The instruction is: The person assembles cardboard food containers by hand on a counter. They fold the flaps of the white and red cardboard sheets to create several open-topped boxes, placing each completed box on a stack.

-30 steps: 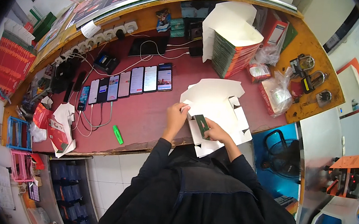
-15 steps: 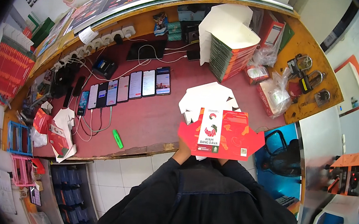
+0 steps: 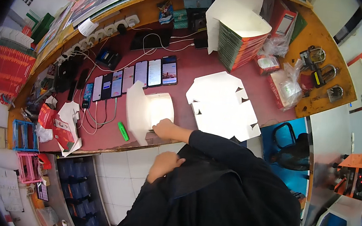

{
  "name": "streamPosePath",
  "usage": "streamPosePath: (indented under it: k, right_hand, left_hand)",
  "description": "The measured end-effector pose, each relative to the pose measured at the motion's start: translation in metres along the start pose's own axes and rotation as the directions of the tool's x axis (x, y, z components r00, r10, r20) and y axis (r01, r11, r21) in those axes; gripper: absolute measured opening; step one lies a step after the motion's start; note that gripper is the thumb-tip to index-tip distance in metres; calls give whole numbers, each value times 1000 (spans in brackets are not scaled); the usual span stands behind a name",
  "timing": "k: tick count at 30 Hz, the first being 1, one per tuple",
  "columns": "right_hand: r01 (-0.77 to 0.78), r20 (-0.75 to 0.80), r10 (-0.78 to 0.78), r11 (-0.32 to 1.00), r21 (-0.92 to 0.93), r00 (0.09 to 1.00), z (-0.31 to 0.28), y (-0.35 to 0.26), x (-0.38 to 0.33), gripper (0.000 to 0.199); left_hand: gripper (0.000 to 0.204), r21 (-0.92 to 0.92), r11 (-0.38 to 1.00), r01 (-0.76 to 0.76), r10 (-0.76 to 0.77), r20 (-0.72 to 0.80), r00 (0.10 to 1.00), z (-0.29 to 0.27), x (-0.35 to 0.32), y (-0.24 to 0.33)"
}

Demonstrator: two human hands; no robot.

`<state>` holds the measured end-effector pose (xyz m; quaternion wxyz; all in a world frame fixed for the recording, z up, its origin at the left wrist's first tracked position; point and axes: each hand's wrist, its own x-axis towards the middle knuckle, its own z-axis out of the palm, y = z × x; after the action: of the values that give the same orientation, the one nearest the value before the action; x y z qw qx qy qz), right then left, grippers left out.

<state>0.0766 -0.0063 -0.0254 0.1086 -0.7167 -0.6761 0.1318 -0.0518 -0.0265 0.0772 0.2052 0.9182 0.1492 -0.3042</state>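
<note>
Because the right arm crossed in front of the body, the right hand (image 3: 169, 130) was nearer to the open white box (image 3: 162, 105) than the left hand (image 3: 165, 165); the box lay on the red table (image 3: 100, 127), just beyond the right hand and toward its left, with its long axis seeming to run away from the person; the right fingers, curled, touched its near right corner, but whether they gripped could not be told; the left hand was half curled, apart from the box, nothing visible in it; the flat carton (image 3: 225, 106) lay right of the box.
</note>
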Motion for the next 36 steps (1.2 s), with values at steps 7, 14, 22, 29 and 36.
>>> streamPosePath:
  k: [7,14,22,29,36]
  right_hand:
    - [-158,48,151,933,322,987,-106,19,-47,54]
    - [-497,-373,781,613,614,501,-159,75,-268,48]
    - [-508,-314,895,439,741,316,-116,49,-331,36]
    - [-514,-301,902,426,745,310,-112,32,-317,34]
    - [171,-206,979,203,964,-1,-62,24,-254,72]
  left_hand:
    - [58,-204,737,-644,512,-453,730,112,130,46]
    - [82,216,761,-612,648,-310,696,64,170,137]
    - [92,221,795,-566,607,-290,740,61,171,145]
    - [56,-46,587,-808,766,-292,573,35,208,105]
    - [13,-301,520,-799,425,-720,548,-23,125,104]
